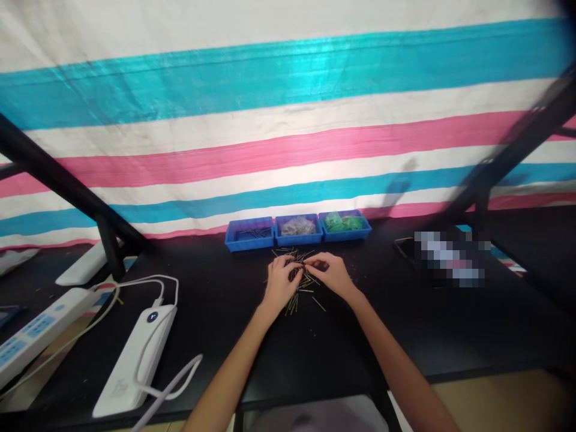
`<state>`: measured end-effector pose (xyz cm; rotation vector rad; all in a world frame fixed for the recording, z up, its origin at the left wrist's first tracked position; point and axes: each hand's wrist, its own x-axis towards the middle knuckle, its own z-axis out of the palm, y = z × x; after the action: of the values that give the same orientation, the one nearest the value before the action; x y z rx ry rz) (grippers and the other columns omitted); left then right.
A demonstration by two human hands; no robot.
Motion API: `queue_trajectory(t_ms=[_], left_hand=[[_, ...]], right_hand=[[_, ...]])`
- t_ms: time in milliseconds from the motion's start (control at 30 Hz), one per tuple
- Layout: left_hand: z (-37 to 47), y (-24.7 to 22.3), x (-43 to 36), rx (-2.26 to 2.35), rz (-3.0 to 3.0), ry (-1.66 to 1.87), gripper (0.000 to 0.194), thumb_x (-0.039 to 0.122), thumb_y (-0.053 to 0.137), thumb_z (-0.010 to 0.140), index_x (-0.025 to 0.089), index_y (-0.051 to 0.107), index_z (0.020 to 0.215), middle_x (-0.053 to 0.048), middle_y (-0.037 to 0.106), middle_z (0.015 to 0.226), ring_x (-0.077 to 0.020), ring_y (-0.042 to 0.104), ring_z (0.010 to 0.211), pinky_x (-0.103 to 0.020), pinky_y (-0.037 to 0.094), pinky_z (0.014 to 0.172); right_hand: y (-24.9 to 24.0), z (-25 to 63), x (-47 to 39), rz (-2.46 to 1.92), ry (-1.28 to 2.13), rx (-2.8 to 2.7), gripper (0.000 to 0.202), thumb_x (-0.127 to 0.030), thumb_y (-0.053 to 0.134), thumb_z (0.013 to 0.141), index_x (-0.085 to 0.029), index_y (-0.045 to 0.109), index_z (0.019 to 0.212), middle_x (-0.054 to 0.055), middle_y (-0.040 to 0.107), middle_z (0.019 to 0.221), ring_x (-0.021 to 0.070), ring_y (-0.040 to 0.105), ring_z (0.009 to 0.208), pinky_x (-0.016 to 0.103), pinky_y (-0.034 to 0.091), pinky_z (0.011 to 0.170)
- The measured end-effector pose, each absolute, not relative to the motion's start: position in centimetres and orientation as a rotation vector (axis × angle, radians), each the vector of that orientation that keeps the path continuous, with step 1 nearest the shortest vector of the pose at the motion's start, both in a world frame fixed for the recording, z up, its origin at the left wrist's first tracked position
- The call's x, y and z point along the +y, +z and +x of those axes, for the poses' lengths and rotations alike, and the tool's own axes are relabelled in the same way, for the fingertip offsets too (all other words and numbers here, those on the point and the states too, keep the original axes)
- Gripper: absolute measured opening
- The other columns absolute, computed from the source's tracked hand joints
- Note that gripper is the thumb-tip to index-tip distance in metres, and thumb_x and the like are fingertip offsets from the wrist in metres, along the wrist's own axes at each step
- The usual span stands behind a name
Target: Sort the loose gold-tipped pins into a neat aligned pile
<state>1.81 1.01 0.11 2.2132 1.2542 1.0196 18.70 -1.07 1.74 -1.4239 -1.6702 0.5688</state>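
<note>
A loose pile of thin, dark and brass-coloured rod-like pieces (292,302) lies on the black table, too small to name exactly. Over this pile my left hand (282,281) is closed, thumb and fingers pinched together. My right hand (332,273) faces it from the other side, its fingertips also pinched and nearly touching the left ones. Whatever sits between the fingertips is too small to make out. Just behind the hands stand three blue trays: the left tray (249,243) has a few thin pieces, the middle tray (299,239) clear plastic bags, the right tray (345,233) green packets.
To the left, a white power bank (135,360) with cables lies on the black table (216,336), near a white power strip (42,327). At right is a phone-like object (405,247), partly blurred out. Black frame bars (67,180) and a striped sheet (270,150) stand behind.
</note>
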Motion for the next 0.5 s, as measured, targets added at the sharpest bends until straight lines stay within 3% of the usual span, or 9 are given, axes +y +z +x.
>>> queue_trajectory(t_ms=[167,500], left_hand=[[1.98,0.49,1.07,1.229,2.082,1.081,0.013,0.031,0.060,0.078,0.025,0.070,0.084,-0.006,0.064,0.100,-0.0227,0.055,0.098,-0.044,0.038,0.089],[2.20,1.14,0.99,1.107,1.789,1.205,0.014,0.033,0.065,0.074,0.022,0.071,0.080,-0.006,0.064,0.095,-0.0183,0.061,0.092,-0.035,0.047,0.086]], right_hand=[[2.41,18.36,-1.12,-1.347,0.695,-1.577,0.022,-0.032,0.061,0.074,-0.021,0.070,0.091,0.003,0.070,0.078,0.0152,0.061,0.071,0.025,0.041,0.057],[2.26,18.28,-0.96,-1.217,0.941,-1.388,0.032,-0.037,0.065,0.072,-0.017,0.068,0.097,0.005,0.068,0.078,0.0146,0.061,0.070,0.023,0.043,0.055]])
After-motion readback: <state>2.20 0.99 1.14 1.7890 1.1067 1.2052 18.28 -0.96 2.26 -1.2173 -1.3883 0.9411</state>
